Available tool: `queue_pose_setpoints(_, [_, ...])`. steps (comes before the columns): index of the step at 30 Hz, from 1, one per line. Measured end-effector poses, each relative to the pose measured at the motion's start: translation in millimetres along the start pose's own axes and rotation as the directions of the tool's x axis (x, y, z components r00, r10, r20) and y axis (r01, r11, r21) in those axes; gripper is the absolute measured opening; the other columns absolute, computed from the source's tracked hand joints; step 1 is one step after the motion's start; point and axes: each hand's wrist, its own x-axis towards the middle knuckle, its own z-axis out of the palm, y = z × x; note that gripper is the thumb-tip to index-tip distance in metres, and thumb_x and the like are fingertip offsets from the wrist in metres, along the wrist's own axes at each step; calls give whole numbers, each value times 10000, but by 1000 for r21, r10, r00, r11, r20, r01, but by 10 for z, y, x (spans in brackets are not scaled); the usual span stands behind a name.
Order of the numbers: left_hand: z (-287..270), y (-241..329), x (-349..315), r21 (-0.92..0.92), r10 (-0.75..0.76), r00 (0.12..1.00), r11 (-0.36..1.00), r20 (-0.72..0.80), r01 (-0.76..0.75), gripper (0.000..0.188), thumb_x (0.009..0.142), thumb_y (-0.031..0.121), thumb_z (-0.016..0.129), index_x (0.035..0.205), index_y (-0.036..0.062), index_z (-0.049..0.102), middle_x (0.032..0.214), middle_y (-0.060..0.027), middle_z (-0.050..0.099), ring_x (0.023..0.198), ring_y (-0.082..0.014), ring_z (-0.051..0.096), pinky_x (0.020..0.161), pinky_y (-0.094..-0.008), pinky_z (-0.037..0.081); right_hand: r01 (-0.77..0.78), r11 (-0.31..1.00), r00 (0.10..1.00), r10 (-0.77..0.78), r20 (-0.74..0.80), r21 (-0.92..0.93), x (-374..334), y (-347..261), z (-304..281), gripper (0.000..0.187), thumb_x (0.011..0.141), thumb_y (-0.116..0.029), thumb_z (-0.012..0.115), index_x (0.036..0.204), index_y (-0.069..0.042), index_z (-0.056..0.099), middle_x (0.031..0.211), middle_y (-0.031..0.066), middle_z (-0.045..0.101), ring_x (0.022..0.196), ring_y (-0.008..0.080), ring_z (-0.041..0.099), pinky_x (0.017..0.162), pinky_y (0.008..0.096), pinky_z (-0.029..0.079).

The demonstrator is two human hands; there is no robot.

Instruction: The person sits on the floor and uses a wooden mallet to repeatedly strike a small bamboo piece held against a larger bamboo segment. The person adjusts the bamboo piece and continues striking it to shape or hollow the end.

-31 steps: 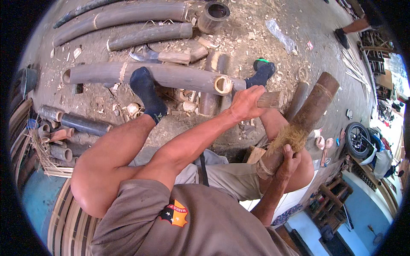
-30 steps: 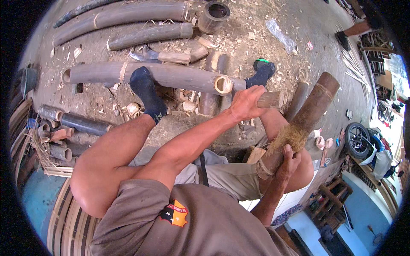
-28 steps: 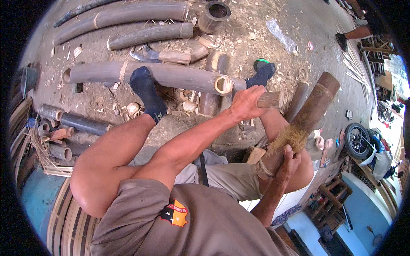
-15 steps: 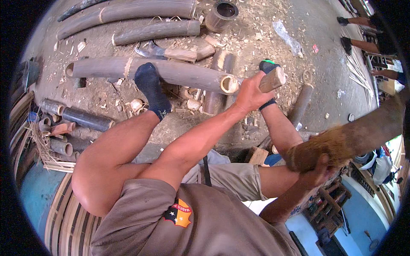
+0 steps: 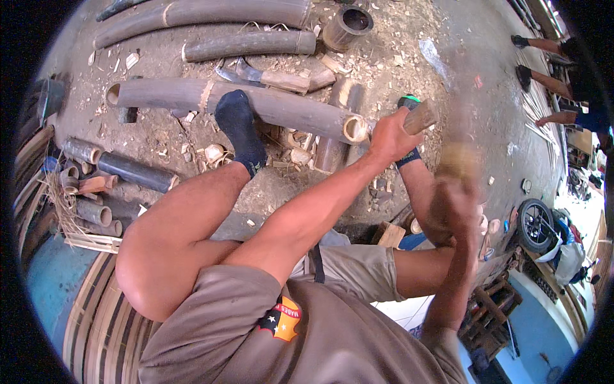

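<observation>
Evidently steadying it, the left hand clenches a wooden handle at one o'clock, while the blurred right hand grasps a bamboo club.

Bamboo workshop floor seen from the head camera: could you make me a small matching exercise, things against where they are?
Things:
1. left hand
2. dark sock
3. short hollow bamboo piece
4. wheel

Places:
a. standing at the top of the floor
b. at the right edge
c. gripping a wooden handle
d. resting on the long bamboo pole

Pairs: 1-c, 2-d, 3-a, 4-b
</observation>
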Motion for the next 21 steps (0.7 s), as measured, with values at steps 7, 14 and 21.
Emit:
queue_pose_setpoints(7, [27, -102, 78, 158, -56, 996, 986, 68, 44, 407, 707, 298, 826, 968, 41, 649, 919, -254, 729, 885, -467, 711, 772, -544, 567, -23, 906, 995, -18, 94, 422, 197, 212, -708, 505, 985, -246, 713, 1403, -16, 545, 1249, 131, 654, 1106, 212, 654, 934, 372, 552])
queue_pose_setpoints(14, [13, -129, 154, 260, -93, 983, 964, 161, 49, 437, 723, 306, 803, 1052, 44, 680, 958, -251, 735, 932, -453, 713, 823, -530, 572, -82, 986, 991, 66, 115, 142, -1, 472, -285, 658, 952, -298, 745, 1473, 13, 489, 1347, 154, 625, 1172, 242, 623, 1001, 351, 505])
queue_pose_setpoints(21, [9, -101, 112, 271, -154, 964, 958, 216, 92, 429, 746, 307, 787, 1072, 46, 689, 1007, -272, 734, 952, -457, 718, 851, -528, 578, 322, 657, 904, -427, -16, 681, 360, 938, -546, 462, 989, -314, 700, 1300, 10, 593, 1087, 137, 720, 894, 241, 720, 784, 335, 596])
